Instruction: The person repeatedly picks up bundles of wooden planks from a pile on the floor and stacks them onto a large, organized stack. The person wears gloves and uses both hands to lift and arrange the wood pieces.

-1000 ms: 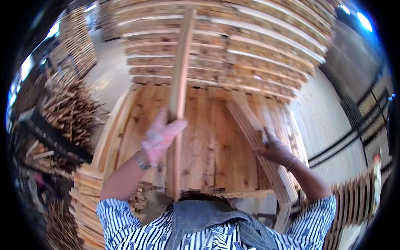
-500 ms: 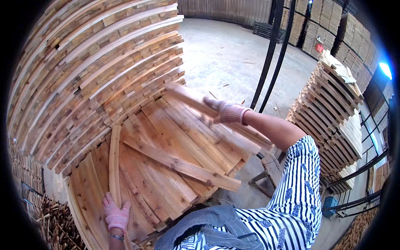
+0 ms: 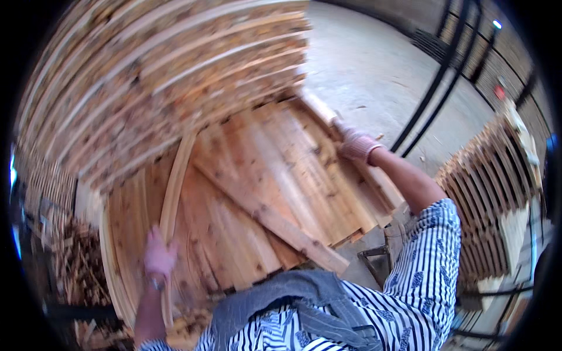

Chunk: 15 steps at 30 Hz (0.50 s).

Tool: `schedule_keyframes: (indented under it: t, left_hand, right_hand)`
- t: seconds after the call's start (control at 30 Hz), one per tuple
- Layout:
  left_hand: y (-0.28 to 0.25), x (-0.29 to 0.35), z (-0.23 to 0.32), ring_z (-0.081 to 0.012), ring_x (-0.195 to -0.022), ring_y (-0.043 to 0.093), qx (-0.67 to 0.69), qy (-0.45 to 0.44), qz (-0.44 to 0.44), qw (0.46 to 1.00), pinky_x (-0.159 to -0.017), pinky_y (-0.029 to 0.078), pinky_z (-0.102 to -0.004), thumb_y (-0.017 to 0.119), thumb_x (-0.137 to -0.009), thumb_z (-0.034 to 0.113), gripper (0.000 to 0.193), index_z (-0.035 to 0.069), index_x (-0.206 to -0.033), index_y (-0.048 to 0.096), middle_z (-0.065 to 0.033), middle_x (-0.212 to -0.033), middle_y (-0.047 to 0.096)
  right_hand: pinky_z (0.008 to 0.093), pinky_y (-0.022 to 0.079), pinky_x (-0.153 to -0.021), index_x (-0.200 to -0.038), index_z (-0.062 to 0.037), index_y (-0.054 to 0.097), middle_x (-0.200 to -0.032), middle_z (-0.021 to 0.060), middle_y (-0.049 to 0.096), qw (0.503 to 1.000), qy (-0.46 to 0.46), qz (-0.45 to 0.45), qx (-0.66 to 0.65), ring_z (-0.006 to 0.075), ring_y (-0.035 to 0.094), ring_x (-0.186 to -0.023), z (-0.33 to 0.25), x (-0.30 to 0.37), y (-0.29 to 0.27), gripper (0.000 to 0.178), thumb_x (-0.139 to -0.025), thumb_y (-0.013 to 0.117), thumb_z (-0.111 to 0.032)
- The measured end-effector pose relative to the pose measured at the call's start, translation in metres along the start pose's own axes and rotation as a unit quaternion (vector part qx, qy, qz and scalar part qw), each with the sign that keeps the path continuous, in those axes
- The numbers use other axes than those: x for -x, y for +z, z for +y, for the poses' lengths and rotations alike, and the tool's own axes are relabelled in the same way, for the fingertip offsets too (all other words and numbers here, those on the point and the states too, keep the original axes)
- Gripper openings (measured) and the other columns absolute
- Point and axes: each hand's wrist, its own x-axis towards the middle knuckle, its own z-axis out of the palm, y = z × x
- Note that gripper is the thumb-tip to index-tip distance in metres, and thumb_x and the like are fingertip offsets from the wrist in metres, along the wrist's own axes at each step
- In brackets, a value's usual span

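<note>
Both hands wear pink knit gloves. My right hand [image 3: 357, 145] is closed around a wooden board [image 3: 319, 108] at the right edge of the flat layer of planks [image 3: 246, 175]. My left hand [image 3: 158, 254], smeared by motion, grips a narrow wooden strip [image 3: 178, 175] lying lengthwise over the left part of that layer; its fingers lie along the left side and its thumb toward the right. Between the hands, another loose board [image 3: 269, 219] rests slantwise across the planks, its near end overhanging their front edge.
A tall stack of boards [image 3: 193, 64] rises behind the layer. To the right stand another wood stack [image 3: 492, 193] and dark upright bars [image 3: 433, 82]. A metal stand [image 3: 374, 254] shows near my right arm. Scrap wood [image 3: 85, 251] is heaped at the left.
My right hand has brought its board down to the right edge of the layer. The left hand has slid a little farther up its strip. The whole view has shifted.
</note>
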Motion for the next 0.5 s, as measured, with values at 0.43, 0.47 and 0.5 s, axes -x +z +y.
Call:
schedule_keyframes:
  t: [0.43, 0.47, 0.5]
  left_hand:
    - [-0.087, 0.033, -0.141, -0.0398, -0.126, 0.052, 0.058, -0.136, 0.091, 0.985, -0.108, 0.041, -0.0406, 0.063, -0.088, 0.037, 0.071, -0.004, -0.143, 0.042, -0.0294, -0.136, 0.052]
    - [-0.076, 0.025, -0.167, -0.0399, -0.126, 0.052, 0.039, -0.159, 0.106, 0.981, -0.108, 0.041, -0.0405, 0.062, -0.089, 0.038, 0.070, -0.004, -0.142, 0.044, -0.0291, -0.136, 0.051]
    - [-0.065, 0.014, -0.199, -0.0403, -0.127, 0.051, -0.035, -0.181, 0.060, 0.981, -0.107, 0.042, -0.0419, 0.063, -0.088, 0.040, 0.070, -0.002, -0.141, 0.044, -0.0265, -0.139, 0.049]
  right_hand:
    - [0.0414, 0.053, -0.092, -0.150, -0.0114, 0.037, -0.119, 0.0214, 0.066, 0.964, -0.140, -0.126, -0.187, 0.0329, 0.067, -0.105, -0.186, 0.102, 0.008, 0.078, -0.083, 0.074, -0.028]
    - [0.0446, 0.053, -0.092, -0.152, -0.0112, 0.031, -0.118, 0.0222, 0.065, 0.969, -0.139, -0.161, -0.124, 0.0368, 0.066, -0.106, -0.202, 0.106, 0.020, 0.085, -0.083, 0.075, -0.031]
    - [0.0464, 0.052, -0.092, -0.153, -0.0108, 0.025, -0.118, 0.0233, 0.064, 0.974, -0.156, -0.159, -0.049, 0.0388, 0.065, -0.106, -0.222, 0.111, 0.022, 0.088, -0.083, 0.075, -0.032]
